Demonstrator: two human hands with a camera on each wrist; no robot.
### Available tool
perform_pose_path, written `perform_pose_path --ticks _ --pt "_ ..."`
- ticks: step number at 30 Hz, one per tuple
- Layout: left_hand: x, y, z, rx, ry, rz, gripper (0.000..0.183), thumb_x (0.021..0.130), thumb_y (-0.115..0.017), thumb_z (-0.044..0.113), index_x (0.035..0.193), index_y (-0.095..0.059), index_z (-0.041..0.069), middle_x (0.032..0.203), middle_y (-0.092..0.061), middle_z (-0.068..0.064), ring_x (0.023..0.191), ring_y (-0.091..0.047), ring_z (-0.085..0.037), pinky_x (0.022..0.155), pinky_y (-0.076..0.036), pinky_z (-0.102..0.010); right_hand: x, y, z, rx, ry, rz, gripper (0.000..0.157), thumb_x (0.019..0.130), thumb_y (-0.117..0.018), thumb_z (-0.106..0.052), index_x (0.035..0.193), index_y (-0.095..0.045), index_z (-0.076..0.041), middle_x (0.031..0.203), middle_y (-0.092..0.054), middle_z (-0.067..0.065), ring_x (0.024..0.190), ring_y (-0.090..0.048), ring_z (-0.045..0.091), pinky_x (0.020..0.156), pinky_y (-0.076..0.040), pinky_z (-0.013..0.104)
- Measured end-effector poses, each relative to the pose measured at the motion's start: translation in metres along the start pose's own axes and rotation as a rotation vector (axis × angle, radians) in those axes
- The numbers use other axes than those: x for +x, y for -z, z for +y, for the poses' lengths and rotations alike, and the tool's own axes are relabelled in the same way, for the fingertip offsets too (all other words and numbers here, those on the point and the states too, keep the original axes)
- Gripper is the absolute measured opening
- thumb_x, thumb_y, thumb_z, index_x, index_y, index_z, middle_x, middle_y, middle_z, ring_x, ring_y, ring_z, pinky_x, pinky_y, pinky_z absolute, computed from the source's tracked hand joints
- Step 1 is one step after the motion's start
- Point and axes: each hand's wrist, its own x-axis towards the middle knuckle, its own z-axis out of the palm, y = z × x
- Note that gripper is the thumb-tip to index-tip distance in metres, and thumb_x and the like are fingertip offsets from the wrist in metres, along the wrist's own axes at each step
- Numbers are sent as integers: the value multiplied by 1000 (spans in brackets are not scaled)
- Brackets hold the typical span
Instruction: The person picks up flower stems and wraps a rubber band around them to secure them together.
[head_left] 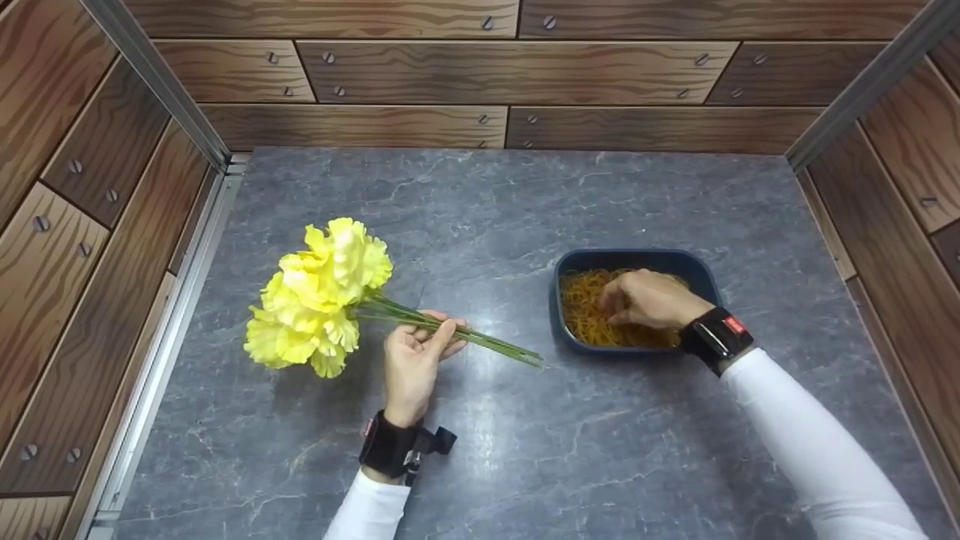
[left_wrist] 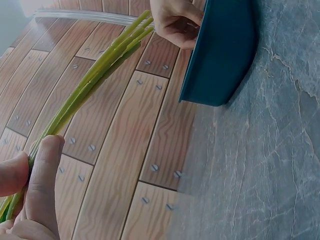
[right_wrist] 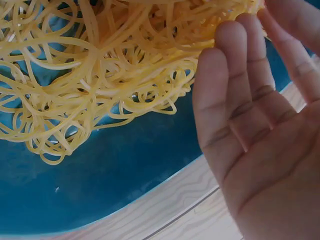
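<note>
My left hand [head_left: 412,360] pinches the thin green stems of a bunch of yellow artificial flowers [head_left: 322,292] between thumb and fingers. The ruffled blooms point left, and the bare stem ends [left_wrist: 130,40] stick out to the right. Reaching down into a dark blue tub [head_left: 566,341], my right hand [head_left: 649,300] has its fingertips among a tangle of yellow rubber bands [right_wrist: 115,85]. In the right wrist view the thumb and index finger come together at the bands near the top edge. I cannot tell whether they pinch one.
The grey marbled tabletop [head_left: 480,202] carries the tub on its right side. Wood-patterned panels [head_left: 517,71] enclose the back and both sides, with metal rails [head_left: 161,322] along the corners and left edge.
</note>
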Motion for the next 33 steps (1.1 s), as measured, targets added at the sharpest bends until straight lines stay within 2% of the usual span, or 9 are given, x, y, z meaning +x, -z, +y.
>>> perform_pose_path --ticks 4,8,13,20,26,29,33 --pt "0 0 -1 -8 3 -2 16 95 -68 -12 108 -60 -15 93 -81 -9 88 -81 -17 81 -72 -34 3 -5 0 -24 38 -3 14 84 -88 -20 96 -81 -22 80 -76 -7 78 -67 13 68 -59 34" --pt "0 -1 -1 -24 19 -3 12 95 -67 -12 105 -63 -8 91 -81 -7 86 -81 -17 81 -72 -33 3 -5 -1 -59 43 28 7 86 -87 -23 90 -81 -24 88 -79 -5 83 -70 17 69 -62 41" --pt "-1 -1 0 -26 22 6 13 94 -67 -12 106 -62 -10 91 -81 -8 86 -81 -17 80 -72 -33 -2 5 -4 -34 19 102 4 91 -83 -25 93 -81 -22 97 -81 -2 88 -73 20 72 -64 45" --pt "-1 -1 2 -13 20 4 14 94 -68 -12 107 -62 -10 93 -81 -11 87 -81 -18 81 -72 -34 -13 19 -9 31 25 239 5 96 -79 -22 99 -80 -18 100 -77 3 79 -64 17 64 -53 30" --pt "-1 -1 4 -16 3 2 13 95 -68 -11 106 -62 -9 93 -81 -11 86 -81 -18 81 -72 -34 -22 34 -15 171 29 330 6 97 -77 -19 101 -80 -15 99 -81 4 77 -65 14 68 -53 21" --pt "-1 -2 5 -18 2 6 12 95 -67 -11 105 -62 -8 92 -81 -9 85 -81 -17 80 -72 -34 -27 40 -19 235 38 362 5 98 -76 -17 101 -79 -14 95 -81 6 73 -64 11 62 -52 15" --pt "0 -2 7 -30 -2 11 11 96 -66 -11 104 -62 -4 90 -81 -6 84 -81 -17 80 -72 -34 -32 43 -27 271 77 415 5 96 -77 -14 101 -79 -13 94 -80 7 69 -62 9 57 -52 14"
